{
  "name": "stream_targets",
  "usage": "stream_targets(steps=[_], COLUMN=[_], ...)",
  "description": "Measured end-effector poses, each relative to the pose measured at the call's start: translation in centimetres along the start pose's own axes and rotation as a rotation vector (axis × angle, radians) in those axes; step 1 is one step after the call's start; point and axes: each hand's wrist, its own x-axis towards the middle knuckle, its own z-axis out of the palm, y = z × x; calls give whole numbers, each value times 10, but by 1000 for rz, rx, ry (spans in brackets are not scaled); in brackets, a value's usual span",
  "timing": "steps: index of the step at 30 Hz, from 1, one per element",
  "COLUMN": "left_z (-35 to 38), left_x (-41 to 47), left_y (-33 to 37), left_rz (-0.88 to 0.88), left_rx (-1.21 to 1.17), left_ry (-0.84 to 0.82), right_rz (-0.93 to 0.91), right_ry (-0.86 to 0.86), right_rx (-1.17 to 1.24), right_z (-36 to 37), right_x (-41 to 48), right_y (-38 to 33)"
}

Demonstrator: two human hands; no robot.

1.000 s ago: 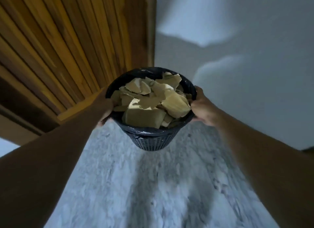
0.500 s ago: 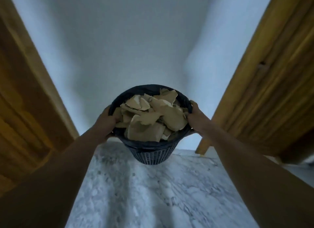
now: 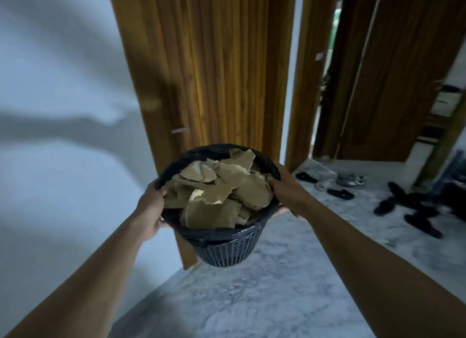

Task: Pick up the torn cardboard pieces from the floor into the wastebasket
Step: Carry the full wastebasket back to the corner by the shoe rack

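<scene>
Head view, single frame.

Item one: the wastebasket point(image 3: 227, 252), a dark latticed plastic basket lined with a black bag whose edge folds over the rim. We hold it clear of the floor, in front of us at about the middle of the frame, slightly tilted toward the camera.

Item two: the torn cardboard pieces point(image 3: 216, 194), brown, ragged-edged, heaped inside the wastebasket and rising a little above its rim. The largest sheet stands against the near wall; smaller scraps lie over it toward the back.

Item three: our left hand point(image 3: 151, 211), wrapped round the left side of the rim, thumb over the bag's edge, fingers hidden under the rim.

Item four: our right hand point(image 3: 287, 191), gripping the right side of the rim in like manner, fingertips resting just beside the cardboard. Both forearms reach in from the bottom corners.

Item five: the floor point(image 3: 264, 300), grey-white marble, beneath the basket.

Item six: a white wall point(image 3: 63, 110) on the left, with soft shadows across it.

Item seven: a wooden door point(image 3: 214, 73) of vertical slats directly behind the basket, with a second wooden panel point(image 3: 390, 85) further right, a narrow opening between them.

Item eight: scattered footwear point(image 3: 408, 206) on the floor to the right, dark sandals and a pair of lighter shoes, well apart from the basket; details blurred.
</scene>
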Motion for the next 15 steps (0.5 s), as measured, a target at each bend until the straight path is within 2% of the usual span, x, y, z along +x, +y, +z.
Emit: stream_targets(steps=[4,7,12,15], left_z=[128,227,390,476], left_x=[36,57,64,63], left_y=[11,17,34,42], left_rz=[-38,-17,-50,-33], left_rx=[175,221,-4,-10], left_ry=[-172,-307,-556,-675], right_rz=[46,83,141,251], right_ry=[192,291,460,563], right_rx=[72,118,64,93], right_z=[-121,-210,-344,-412], right_x=[12,24,39,44], right_y=[30,46,57,66])
